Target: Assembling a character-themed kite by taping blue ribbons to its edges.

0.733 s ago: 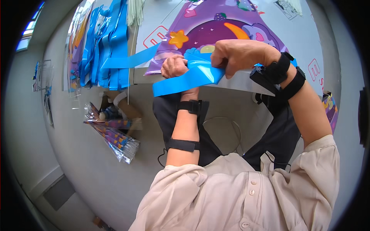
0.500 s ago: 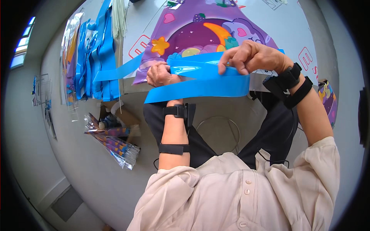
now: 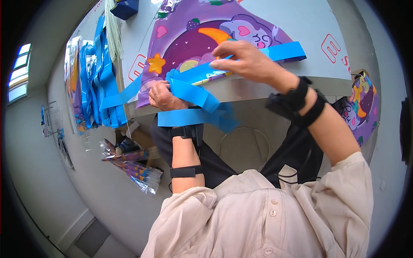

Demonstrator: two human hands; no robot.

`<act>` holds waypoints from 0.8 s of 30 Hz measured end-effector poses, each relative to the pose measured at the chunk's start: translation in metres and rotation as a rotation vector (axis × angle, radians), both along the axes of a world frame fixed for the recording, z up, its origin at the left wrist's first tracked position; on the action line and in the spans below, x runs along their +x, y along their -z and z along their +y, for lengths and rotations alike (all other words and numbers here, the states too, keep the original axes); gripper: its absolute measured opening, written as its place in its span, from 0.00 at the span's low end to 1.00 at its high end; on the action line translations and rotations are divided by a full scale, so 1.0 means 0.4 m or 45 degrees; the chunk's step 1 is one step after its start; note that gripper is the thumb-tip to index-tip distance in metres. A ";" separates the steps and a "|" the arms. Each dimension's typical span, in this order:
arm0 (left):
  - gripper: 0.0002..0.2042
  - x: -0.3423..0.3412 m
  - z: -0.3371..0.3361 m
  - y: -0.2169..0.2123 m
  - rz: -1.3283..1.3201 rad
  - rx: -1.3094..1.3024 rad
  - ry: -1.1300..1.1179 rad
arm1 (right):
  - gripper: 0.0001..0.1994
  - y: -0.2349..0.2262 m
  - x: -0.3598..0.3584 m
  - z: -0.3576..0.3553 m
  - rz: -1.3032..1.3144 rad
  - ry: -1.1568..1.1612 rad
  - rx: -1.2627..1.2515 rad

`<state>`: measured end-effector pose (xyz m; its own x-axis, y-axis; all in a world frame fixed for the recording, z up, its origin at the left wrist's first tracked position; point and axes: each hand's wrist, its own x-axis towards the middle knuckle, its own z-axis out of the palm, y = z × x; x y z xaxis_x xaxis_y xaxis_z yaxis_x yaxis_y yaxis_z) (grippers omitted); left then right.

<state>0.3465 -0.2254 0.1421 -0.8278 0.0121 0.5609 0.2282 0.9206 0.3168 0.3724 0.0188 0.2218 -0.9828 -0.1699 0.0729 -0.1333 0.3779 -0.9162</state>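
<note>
My left hand (image 3: 165,95) is closed on a long, shiny blue ribbon (image 3: 195,92) at the table's near edge. From it, one length runs left toward the hanging bundle, and a loop droops over my left wrist, blurred at its end. Another length crosses to the right over a purple printed plastic sheet (image 3: 176,56), which tapers toward the far side and carries a moon, a star and a cloud. Above that length hovers my right hand (image 3: 249,62), thumb and forefinger apart, with nothing visible between them. Its other fingers are partly hidden.
Several blue ribbons (image 3: 105,81) hang over the white table's (image 3: 309,26) left side, beside pale strings (image 3: 112,34). A dark blue box (image 3: 124,8) stands farther back. Clear-wrapped printed rolls (image 3: 137,172) and a cardboard box (image 3: 140,135) lie below left; another printed sheet (image 3: 361,107) hangs at right.
My right hand has moved left and turned, its fingers off the ribbon loop. The loop has dropped below my left hand, and one ribbon end now lies out to the right across the sheet.
</note>
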 end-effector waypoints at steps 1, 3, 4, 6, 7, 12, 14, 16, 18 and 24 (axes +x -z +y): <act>0.09 -0.002 0.011 0.001 0.005 -0.002 0.009 | 0.19 0.026 -0.016 -0.053 -0.004 0.011 -0.026; 0.08 -0.001 0.013 0.006 0.040 -0.048 -0.002 | 0.21 0.043 -0.040 -0.163 -0.157 0.130 0.170; 0.08 -0.003 0.006 0.010 0.042 -0.053 -0.006 | 0.21 0.042 -0.046 -0.205 -0.155 0.126 0.165; 0.09 -0.007 -0.001 0.017 0.037 -0.022 0.014 | 0.18 0.034 -0.051 -0.257 -0.385 0.263 0.251; 0.09 -0.009 -0.006 0.019 0.041 -0.025 0.008 | 0.18 0.035 -0.056 -0.271 -0.381 0.257 0.249; 0.08 -0.006 -0.017 -0.001 -0.020 -0.079 0.004 | 0.11 0.031 -0.084 -0.283 -0.570 0.200 0.324; 0.09 -0.006 -0.010 -0.028 -0.187 -0.106 -0.004 | 0.13 0.033 -0.098 -0.274 -0.637 0.137 0.406; 0.12 -0.003 -0.018 -0.073 -0.304 -0.091 0.112 | 0.12 0.036 -0.106 -0.275 -0.623 0.143 0.457; 0.24 -0.004 -0.032 -0.133 -0.574 -0.083 0.322 | 0.12 0.041 -0.108 -0.274 -0.617 0.151 0.511; 0.24 -0.126 -0.119 -0.209 -0.820 0.014 0.825 | 0.13 0.013 -0.115 -0.280 -0.630 0.094 0.593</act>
